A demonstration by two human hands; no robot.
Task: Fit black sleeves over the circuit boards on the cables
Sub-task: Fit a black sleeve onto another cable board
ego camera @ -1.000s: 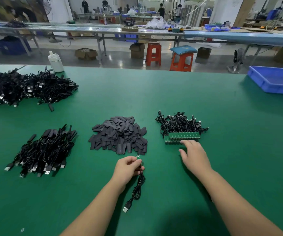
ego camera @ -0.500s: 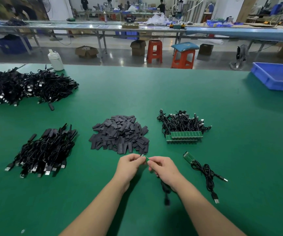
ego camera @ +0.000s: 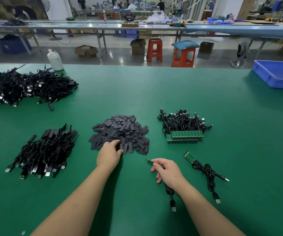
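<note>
While the right hand (ego camera: 169, 172) pinches a green circuit board (ego camera: 149, 162) by one end, its black USB cable (ego camera: 171, 198) trails back beneath the wrist. Left hand (ego camera: 109, 155): fingers curled on one black sleeve (ego camera: 121, 147) at the near edge of the sleeve pile (ego camera: 122, 132). Loose cable with board (ego camera: 204, 169): right of the held one. Sleeved cables (ego camera: 43, 152): heap, left. Unsleeved cable bundle (ego camera: 182, 126): right of the pile. Blue bin (ego camera: 279, 74): far right. White bottle (ego camera: 54, 59): far left edge of the green table (ego camera: 154, 92).

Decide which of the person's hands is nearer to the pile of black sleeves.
Left. The left hand reaches into the near edge of the pile of black sleeves, fingers on one sleeve. The right hand is nearer the person, holding a circuit board.
</note>
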